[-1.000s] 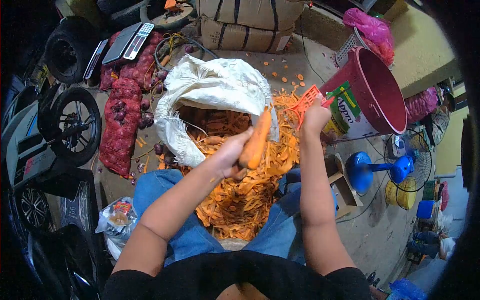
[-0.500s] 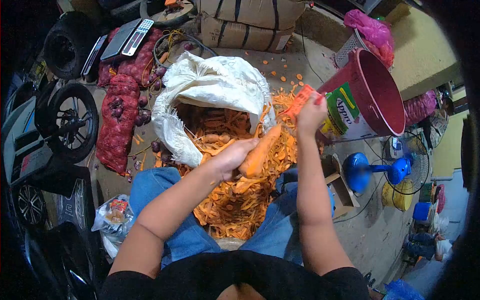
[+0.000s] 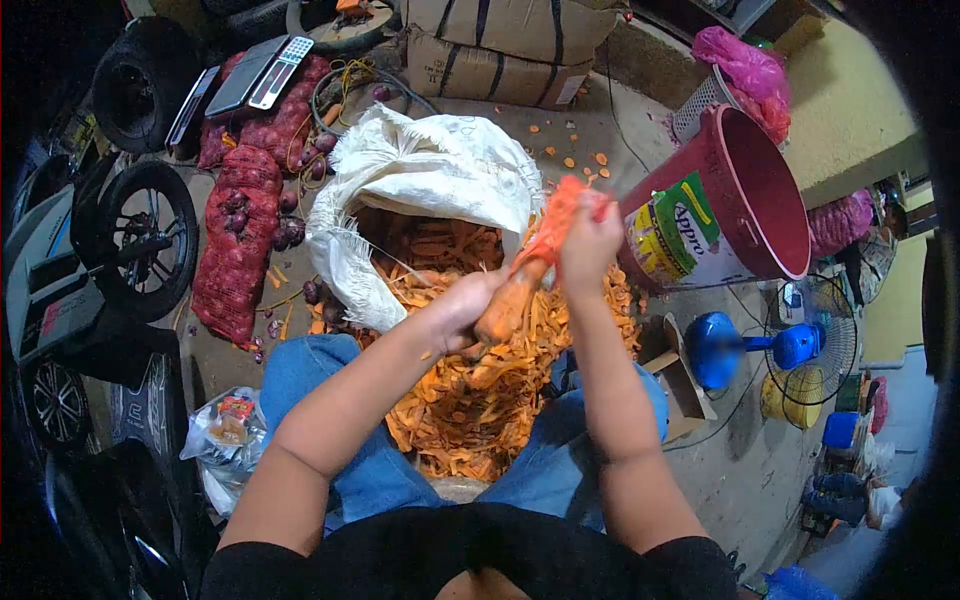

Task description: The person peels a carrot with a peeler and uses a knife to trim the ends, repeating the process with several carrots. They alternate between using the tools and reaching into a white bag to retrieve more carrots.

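Note:
My left hand (image 3: 463, 310) grips the lower end of a carrot (image 3: 510, 300) that points up and to the right over my lap. My right hand (image 3: 588, 245) holds an orange peeler (image 3: 560, 215) pressed against the carrot's upper part. Below both hands lies a heap of carrot peelings (image 3: 470, 400) between my knees. Behind the hands stands an open white sack (image 3: 430, 170) with carrots inside.
A dark red bucket (image 3: 760, 190) lies tipped at the right. Red mesh bags of onions (image 3: 235, 240) lie at the left beside wheels and tyres (image 3: 140, 230). Cardboard boxes (image 3: 500, 40) stand at the back. A blue fan (image 3: 740, 345) is on the floor at the right.
My right hand has brought the peeler from up at the right down and left onto the carrot. The carrot has tilted lower and my left hand has barely moved.

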{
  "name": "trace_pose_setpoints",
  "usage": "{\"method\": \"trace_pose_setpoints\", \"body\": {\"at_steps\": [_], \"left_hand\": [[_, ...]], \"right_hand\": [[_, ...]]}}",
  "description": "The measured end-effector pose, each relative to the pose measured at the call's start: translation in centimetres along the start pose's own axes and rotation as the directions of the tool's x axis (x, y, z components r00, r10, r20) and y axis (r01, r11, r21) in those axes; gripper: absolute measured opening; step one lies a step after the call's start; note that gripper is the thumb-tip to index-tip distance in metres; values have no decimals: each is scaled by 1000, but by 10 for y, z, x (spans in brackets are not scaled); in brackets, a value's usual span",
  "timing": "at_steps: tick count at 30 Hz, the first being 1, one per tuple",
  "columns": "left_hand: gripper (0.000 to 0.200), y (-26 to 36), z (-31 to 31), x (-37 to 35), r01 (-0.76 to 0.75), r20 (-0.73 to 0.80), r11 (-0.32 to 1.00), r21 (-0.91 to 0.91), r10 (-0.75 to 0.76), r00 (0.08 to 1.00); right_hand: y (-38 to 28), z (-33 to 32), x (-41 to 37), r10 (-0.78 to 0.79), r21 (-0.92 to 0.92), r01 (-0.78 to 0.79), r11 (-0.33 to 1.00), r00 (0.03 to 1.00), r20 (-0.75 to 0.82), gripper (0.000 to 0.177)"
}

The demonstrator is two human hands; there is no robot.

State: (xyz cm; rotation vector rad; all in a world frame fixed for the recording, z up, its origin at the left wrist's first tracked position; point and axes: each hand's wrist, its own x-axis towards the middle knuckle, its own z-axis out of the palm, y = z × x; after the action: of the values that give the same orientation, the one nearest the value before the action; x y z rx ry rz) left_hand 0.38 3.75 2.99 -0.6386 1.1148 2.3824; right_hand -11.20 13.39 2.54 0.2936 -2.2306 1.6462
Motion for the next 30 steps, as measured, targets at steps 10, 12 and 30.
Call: {"method": "trace_pose_setpoints", "body": {"at_steps": [10,12,30], "left_hand": [[36,-1,-15,14,-9,39,995,-103,13,999],[33,-4,-8,17,-64,15,970,-236,69,997],[39,6,-1,-4,-18,-23,999,-29,17,1000]], "right_hand": [[-27,-1,-13,230,135,-256,957,956,181,22],[-41,3,-38,38,79,-57,995,974,222,21],[1,-22,33,0,-108,-25,994,974,-227,20]]}}
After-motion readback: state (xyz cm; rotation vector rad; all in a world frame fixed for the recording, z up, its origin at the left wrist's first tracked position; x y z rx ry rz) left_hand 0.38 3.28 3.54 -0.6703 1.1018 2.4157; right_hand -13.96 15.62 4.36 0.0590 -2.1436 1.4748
